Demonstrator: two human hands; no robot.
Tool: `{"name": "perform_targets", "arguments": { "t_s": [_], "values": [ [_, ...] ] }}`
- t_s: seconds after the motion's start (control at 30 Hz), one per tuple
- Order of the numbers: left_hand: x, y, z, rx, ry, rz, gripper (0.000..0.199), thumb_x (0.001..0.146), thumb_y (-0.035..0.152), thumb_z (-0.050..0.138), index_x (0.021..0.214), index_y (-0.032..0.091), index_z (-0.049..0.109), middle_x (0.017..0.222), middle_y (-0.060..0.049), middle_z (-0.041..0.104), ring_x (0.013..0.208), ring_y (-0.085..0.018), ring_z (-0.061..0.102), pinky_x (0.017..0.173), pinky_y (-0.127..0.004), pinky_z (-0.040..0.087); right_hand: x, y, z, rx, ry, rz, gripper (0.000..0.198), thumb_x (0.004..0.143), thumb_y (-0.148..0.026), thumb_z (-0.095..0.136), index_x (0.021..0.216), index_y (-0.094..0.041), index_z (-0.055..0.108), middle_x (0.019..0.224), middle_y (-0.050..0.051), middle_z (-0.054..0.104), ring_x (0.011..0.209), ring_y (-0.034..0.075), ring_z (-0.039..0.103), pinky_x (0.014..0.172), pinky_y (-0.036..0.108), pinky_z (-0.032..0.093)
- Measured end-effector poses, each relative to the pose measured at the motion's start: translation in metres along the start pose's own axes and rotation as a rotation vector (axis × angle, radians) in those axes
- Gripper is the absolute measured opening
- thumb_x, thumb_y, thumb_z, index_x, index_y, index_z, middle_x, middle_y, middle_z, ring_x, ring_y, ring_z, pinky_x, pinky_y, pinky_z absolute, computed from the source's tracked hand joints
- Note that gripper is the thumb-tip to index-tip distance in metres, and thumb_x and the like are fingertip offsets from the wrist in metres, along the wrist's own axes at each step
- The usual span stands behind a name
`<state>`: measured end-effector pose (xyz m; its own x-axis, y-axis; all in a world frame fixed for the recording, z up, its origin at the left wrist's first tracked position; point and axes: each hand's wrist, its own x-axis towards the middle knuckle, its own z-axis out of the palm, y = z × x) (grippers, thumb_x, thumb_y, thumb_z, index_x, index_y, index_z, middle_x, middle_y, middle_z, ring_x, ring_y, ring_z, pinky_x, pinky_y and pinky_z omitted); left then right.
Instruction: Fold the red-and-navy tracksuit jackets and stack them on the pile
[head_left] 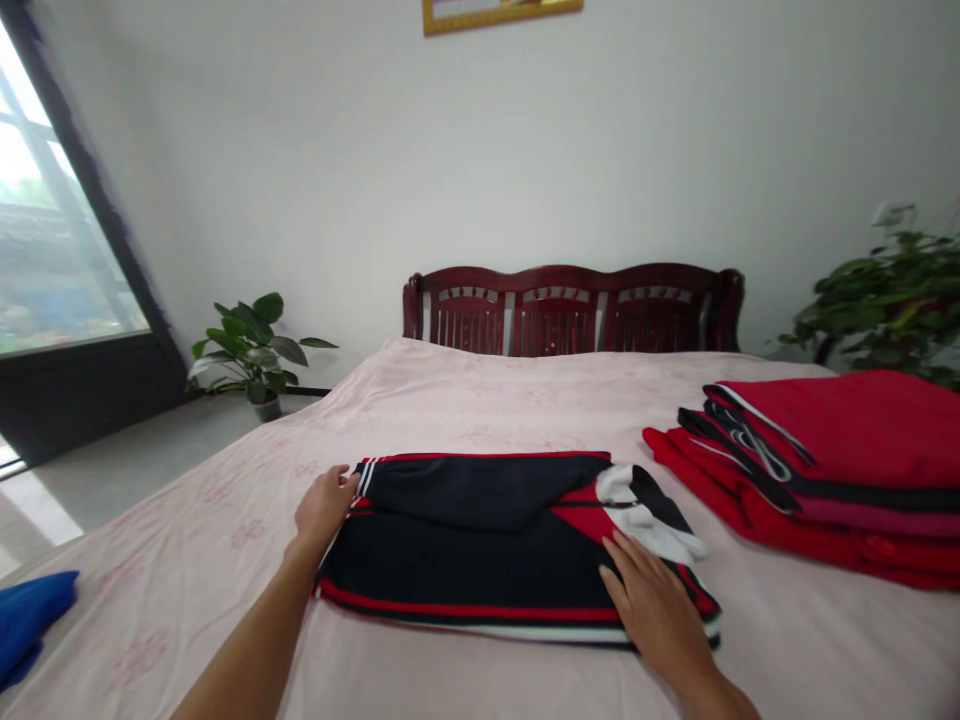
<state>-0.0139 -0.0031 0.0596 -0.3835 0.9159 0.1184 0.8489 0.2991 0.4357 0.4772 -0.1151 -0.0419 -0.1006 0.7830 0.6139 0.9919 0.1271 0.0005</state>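
Note:
A folded dark navy track jacket point(465, 560) with red and white trim lies on the bed in front of me. My left hand point(328, 503) is at its left edge, with bent fingers closed at the white-striped band point(365, 478). On the right end, my right hand point(651, 592) rests palm down over the dark fabric and red panel, fingers stretched out and slightly apart. Crumpled white cloth point(637, 520) of the same garment shows just beyond those fingertips. The undersides of both hands are hidden.
A pile of folded red and dark clothes point(847, 470) sits to the right on the pink bedsheet point(247, 550). Blue cloth point(34, 620) lies at the left edge. Behind are a dark wooden headboard point(555, 312), a potted plant point(255, 345) and another leafy plant point(892, 300).

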Motion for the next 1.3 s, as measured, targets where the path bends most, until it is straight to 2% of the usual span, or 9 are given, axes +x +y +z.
{"name": "perform_targets", "arguments": {
  "t_s": [0.23,0.4,0.5,0.6,0.8,0.9,1.0,1.13,1.3],
  "values": [
    [0.032,0.019,0.011,0.048,-0.060,-0.076,0.046,0.078,0.045,0.056,0.113,0.017,0.067,0.114,-0.017,0.072,0.105,-0.035,0.067,0.075,-0.038,0.050,-0.001,0.002,0.002,0.020,0.020,0.000,0.046,0.095,-0.046,0.042,0.126,-0.019,0.063,0.132,0.010,0.063,0.124,0.028,0.056,0.100,0.045,0.047],
    [0.036,0.023,0.005,0.038,-0.046,-0.018,0.038,0.085,0.052,0.045,0.098,0.025,0.068,0.099,-0.007,0.076,0.093,-0.026,0.070,0.067,-0.030,0.047,0.000,0.003,0.003,0.019,0.006,0.006,0.046,0.095,-0.046,0.041,0.125,-0.019,0.063,0.132,0.010,0.063,0.123,0.028,0.057,0.099,0.045,0.048],
    [0.043,0.022,0.006,0.073,-0.013,-0.023,0.043,0.088,0.053,0.037,0.104,0.025,0.066,0.105,-0.009,0.074,0.097,-0.027,0.069,0.067,-0.031,0.047,0.001,0.001,0.000,0.021,-0.012,0.022,0.046,0.095,-0.045,0.041,0.125,-0.020,0.064,0.132,0.010,0.063,0.123,0.028,0.057,0.099,0.045,0.048],
    [0.049,0.018,0.011,0.133,-0.069,-0.018,0.038,0.084,0.048,0.046,0.096,0.021,0.069,0.097,-0.011,0.075,0.091,-0.029,0.070,0.066,-0.031,0.048,0.003,-0.002,-0.005,0.027,-0.035,0.044,0.045,0.095,-0.043,0.041,0.125,-0.019,0.064,0.133,0.010,0.063,0.123,0.028,0.057,0.100,0.045,0.048],
    [0.042,0.030,0.016,0.258,0.043,0.144,0.054,0.089,0.040,0.041,0.135,0.012,0.053,0.133,-0.023,0.059,0.118,-0.039,0.058,0.094,-0.052,0.045,0.001,-0.009,-0.012,0.038,-0.069,0.088,0.043,0.095,-0.039,0.040,0.125,-0.020,0.064,0.135,0.010,0.062,0.125,0.028,0.055,0.103,0.046,0.046],
    [0.032,0.049,0.024,0.245,0.014,0.366,0.049,0.095,0.039,0.035,0.136,0.020,0.054,0.141,-0.012,0.056,0.128,-0.028,0.053,0.107,-0.040,0.038,0.006,-0.018,-0.015,0.026,-0.102,0.125,0.042,0.094,-0.035,0.039,0.126,-0.021,0.064,0.134,0.011,0.062,0.127,0.029,0.054,0.106,0.049,0.042],
    [0.022,0.062,0.043,0.245,-0.061,0.504,0.044,0.096,0.039,0.037,0.131,0.025,0.059,0.140,-0.004,0.059,0.132,-0.020,0.050,0.111,-0.030,0.033,0.031,-0.036,-0.022,0.051,-0.194,0.106,0.045,0.095,-0.034,0.038,0.132,-0.021,0.060,0.139,0.010,0.058,0.133,0.028,0.049,0.113,0.048,0.033],
    [0.008,0.062,0.073,0.300,-0.071,0.498,0.051,0.093,0.042,0.046,0.138,0.020,0.055,0.146,-0.013,0.053,0.140,-0.031,0.040,0.116,-0.049,0.024,0.088,-0.051,-0.020,0.105,-0.349,0.125,0.053,0.100,-0.039,0.029,0.143,-0.015,0.048,0.152,0.012,0.044,0.142,0.027,0.037,0.116,0.045,0.028],
    [0.006,0.050,0.091,0.439,-0.005,0.534,0.060,0.095,0.046,0.043,0.148,0.019,0.043,0.152,-0.016,0.044,0.144,-0.031,0.034,0.118,-0.052,0.016,0.136,-0.019,0.005,0.124,-0.550,0.147,0.055,0.099,-0.043,0.035,0.146,-0.015,0.044,0.155,0.011,0.039,0.144,0.026,0.032,0.117,0.045,0.024]
  ]
}}
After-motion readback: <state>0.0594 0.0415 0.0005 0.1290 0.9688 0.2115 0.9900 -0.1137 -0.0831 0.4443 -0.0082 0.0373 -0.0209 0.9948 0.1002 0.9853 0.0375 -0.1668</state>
